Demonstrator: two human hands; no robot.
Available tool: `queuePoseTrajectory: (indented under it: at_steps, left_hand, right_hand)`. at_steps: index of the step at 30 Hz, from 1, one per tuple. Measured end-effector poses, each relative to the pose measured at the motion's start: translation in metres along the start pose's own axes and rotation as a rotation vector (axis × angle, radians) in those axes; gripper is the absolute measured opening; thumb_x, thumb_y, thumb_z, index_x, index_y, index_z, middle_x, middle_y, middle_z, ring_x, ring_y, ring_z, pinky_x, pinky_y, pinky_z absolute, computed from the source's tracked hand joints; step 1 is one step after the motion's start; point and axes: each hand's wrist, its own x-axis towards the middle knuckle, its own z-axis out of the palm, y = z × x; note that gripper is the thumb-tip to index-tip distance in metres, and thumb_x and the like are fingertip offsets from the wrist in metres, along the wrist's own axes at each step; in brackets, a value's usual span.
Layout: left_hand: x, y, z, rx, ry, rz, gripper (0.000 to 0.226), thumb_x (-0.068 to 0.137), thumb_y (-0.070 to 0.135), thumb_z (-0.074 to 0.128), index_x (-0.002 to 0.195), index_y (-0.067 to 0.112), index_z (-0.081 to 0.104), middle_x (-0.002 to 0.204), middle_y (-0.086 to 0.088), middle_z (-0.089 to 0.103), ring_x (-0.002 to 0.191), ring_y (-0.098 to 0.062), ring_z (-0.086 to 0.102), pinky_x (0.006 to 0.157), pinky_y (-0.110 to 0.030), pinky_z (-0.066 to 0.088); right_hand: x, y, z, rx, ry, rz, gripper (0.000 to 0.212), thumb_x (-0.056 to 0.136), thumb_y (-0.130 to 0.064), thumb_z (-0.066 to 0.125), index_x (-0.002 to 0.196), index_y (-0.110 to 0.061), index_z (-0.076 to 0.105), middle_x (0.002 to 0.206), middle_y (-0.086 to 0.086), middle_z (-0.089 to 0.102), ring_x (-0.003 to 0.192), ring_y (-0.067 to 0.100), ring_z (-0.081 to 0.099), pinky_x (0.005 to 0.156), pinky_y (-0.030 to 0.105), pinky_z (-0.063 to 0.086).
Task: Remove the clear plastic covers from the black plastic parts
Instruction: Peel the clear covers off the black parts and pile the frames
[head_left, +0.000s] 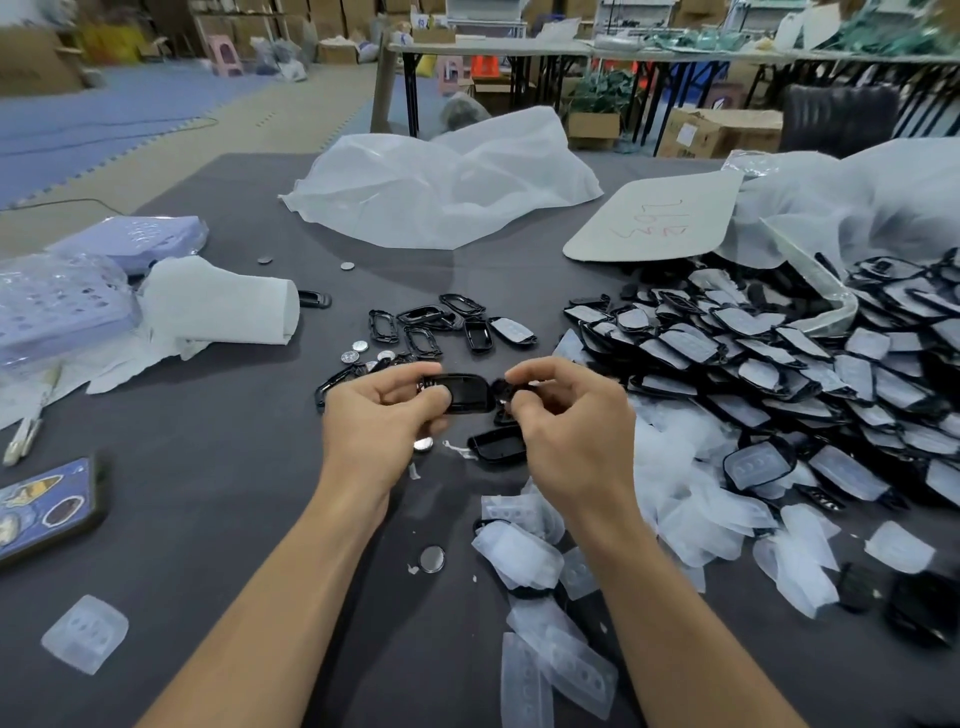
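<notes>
Left hand (384, 400) is pinched on the glossy black oblong plastic shell (464, 393) mid-air over the dark grey counter (223, 467), right hand (561, 410) clamped on its 3 o'clock end, so I'd brace left and peel slowly.

My left hand (384, 410), right hand (566, 415): both bare, no gloves. Forearms bare to frame edge, no sleeves, short nails.

We note red handwritten marks on the white card (655, 221), seen upside down; we cannot read them.
</notes>
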Motion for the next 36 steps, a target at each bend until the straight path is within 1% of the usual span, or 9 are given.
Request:
queuePoseTrajectory:
  at_steps: [4,8,10,15,19,28,31,33,36]
  left_hand:
    - [0.002,-0.002,0.002,0.017,0.049,-0.018,0.016,0.083,0.000,0.081,0.082,0.016,0.081,0.069,-0.006,0.076,0.046,-0.014,0.060,0.051,-0.026,0.056]
    - [0.003,-0.004,0.000,0.087,0.148,0.042,0.025,0.079,0.008,0.082,0.076,0.033,0.080,0.070,-0.004,0.077,0.057,-0.018,0.073,0.056,-0.033,0.062]
    - [0.003,-0.006,0.002,0.095,0.155,0.052,0.013,0.077,0.012,0.078,0.078,0.026,0.076,0.071,-0.003,0.077,0.062,-0.020,0.077,0.060,-0.037,0.063]
    - [0.001,-0.009,0.006,0.077,0.050,0.069,0.016,0.079,0.009,0.064,0.086,0.020,0.054,0.078,-0.008,0.078,0.068,-0.026,0.078,0.062,-0.036,0.062]
    - [-0.002,-0.008,0.007,0.047,-0.006,0.058,0.017,0.091,0.008,0.068,0.089,0.024,0.064,0.078,-0.010,0.079,0.058,-0.019,0.072,0.053,-0.027,0.056]
    - [0.000,-0.008,0.005,0.083,0.077,0.078,0.025,0.082,0.010,0.078,0.078,0.034,0.079,0.070,-0.002,0.077,0.056,-0.015,0.069,0.047,-0.026,0.052]
    - [0.006,-0.010,-0.002,0.111,0.103,0.095,0.020,0.079,0.017,0.080,0.086,0.036,0.082,0.075,0.001,0.079,0.062,-0.014,0.071,0.063,-0.036,0.063]
    - [0.010,-0.011,-0.003,0.106,0.007,0.116,0.040,0.081,0.017,0.081,0.115,0.038,0.077,0.103,0.015,0.079,0.087,-0.003,0.074,0.080,-0.027,0.062]
    - [0.011,-0.014,-0.005,0.280,-0.142,0.154,0.102,0.075,0.022,0.077,0.159,0.046,0.025,0.148,0.036,0.038,0.111,0.034,0.043,0.102,-0.010,0.044]
  right_hand:
    - [0.002,0.001,0.001,0.065,0.033,0.021,0.029,0.086,-0.001,0.068,0.090,-0.030,0.072,0.063,0.000,0.067,0.048,0.005,0.052,0.048,0.014,0.041]
    - [0.006,0.001,0.003,0.107,0.058,0.027,0.025,0.085,-0.004,0.071,0.080,-0.029,0.073,0.071,-0.007,0.075,0.066,0.009,0.071,0.057,0.013,0.049]
    - [0.005,0.002,0.004,0.115,0.046,0.022,0.023,0.084,-0.006,0.072,0.080,-0.029,0.074,0.072,-0.007,0.075,0.068,0.011,0.073,0.060,0.016,0.053]
    - [0.001,0.002,0.010,0.048,-0.003,-0.021,0.019,0.085,-0.010,0.070,0.078,-0.027,0.072,0.060,-0.003,0.068,0.051,0.012,0.058,0.049,0.023,0.047]
    - [0.000,0.001,0.008,0.013,0.072,-0.072,0.020,0.086,-0.012,0.073,0.077,-0.030,0.073,0.060,-0.012,0.065,0.051,0.005,0.053,0.050,0.014,0.039]
    - [0.003,0.000,0.003,0.109,0.156,-0.101,0.022,0.084,-0.011,0.078,0.077,-0.031,0.077,0.054,-0.013,0.058,0.047,0.005,0.047,0.048,0.014,0.036]
    - [0.005,0.001,0.002,0.118,0.158,-0.085,0.021,0.085,-0.011,0.077,0.077,-0.031,0.077,0.050,-0.014,0.055,0.044,0.006,0.045,0.047,0.014,0.035]
    - [0.005,0.002,0.001,0.122,0.156,-0.087,0.021,0.086,-0.012,0.077,0.078,-0.031,0.077,0.052,-0.013,0.058,0.045,0.006,0.047,0.048,0.014,0.036]
    - [0.003,0.001,0.002,0.131,0.122,-0.096,0.021,0.086,-0.011,0.076,0.081,-0.031,0.078,0.059,-0.013,0.065,0.051,0.003,0.052,0.051,0.016,0.041]
